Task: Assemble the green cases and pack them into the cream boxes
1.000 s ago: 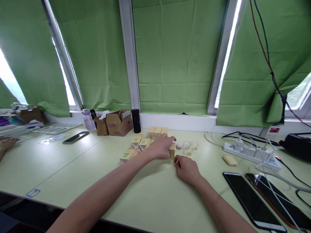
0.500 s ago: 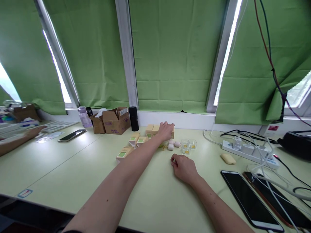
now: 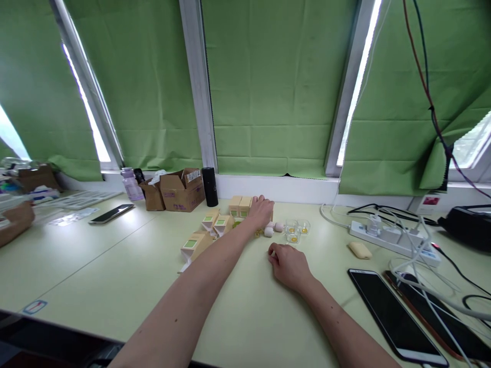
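Observation:
My left hand (image 3: 261, 209) reaches far across the pale green table (image 3: 95, 255), its fingers curled over a small tan box (image 3: 270, 210). That box stands at the right end of a row of tan boxes (image 3: 240, 204) by the window sill. More tan boxes with green labels (image 3: 194, 244) lie tipped over to the left of my arm. My right hand (image 3: 289, 266) rests on the table nearer to me, fingers curled in, nothing visible in it. Just beyond it are two small pink cylinders (image 3: 269, 231) and clear little cups with yellow pieces (image 3: 293, 237).
Open cardboard boxes (image 3: 182, 190), a black cylinder (image 3: 209, 186) and a purple bottle (image 3: 130, 185) stand at the back left, a phone (image 3: 111, 213) beside them. At the right lie a power strip (image 3: 391, 237) with cables, a yellow case (image 3: 360, 250) and two dark phones (image 3: 395, 312). Another person's hand (image 3: 15, 220) is at the far left.
My left hand carried a tan box from the middle of the table back to the right end of the far row. My right hand stayed put. The pink cylinders are uncovered.

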The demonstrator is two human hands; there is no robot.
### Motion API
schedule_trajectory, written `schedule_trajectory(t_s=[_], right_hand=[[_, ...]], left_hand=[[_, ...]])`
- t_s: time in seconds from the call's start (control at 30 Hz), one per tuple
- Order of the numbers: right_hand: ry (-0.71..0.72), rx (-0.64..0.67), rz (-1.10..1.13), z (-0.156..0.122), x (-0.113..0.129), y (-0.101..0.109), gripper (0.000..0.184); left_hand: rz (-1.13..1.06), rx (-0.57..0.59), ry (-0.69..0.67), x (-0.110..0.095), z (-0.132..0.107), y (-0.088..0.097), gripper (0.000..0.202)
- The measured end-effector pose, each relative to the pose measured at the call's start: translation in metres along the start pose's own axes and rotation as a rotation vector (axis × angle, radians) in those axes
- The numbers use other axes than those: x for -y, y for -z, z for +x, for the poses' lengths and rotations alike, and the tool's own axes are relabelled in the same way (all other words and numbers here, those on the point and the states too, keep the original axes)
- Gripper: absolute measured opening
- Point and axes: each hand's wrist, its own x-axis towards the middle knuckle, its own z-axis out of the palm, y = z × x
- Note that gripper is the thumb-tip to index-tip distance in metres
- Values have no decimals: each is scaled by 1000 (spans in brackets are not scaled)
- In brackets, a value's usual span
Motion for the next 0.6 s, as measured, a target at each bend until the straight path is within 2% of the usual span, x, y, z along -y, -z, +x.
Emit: schedule_trajectory(t_s=[0.17, 0.3, 0.6], right_hand=[[14, -16, -5, -1, 1, -1, 18], [13, -12, -7, 0, 2, -2, 18], [15, -15, -15, -1, 2, -1, 18]], left_hand=[[-22, 56, -8, -14, -14, 5, 30], [-47, 106, 23, -24, -23, 0, 35], [-153, 209, 143, -25, -3, -5, 44]])
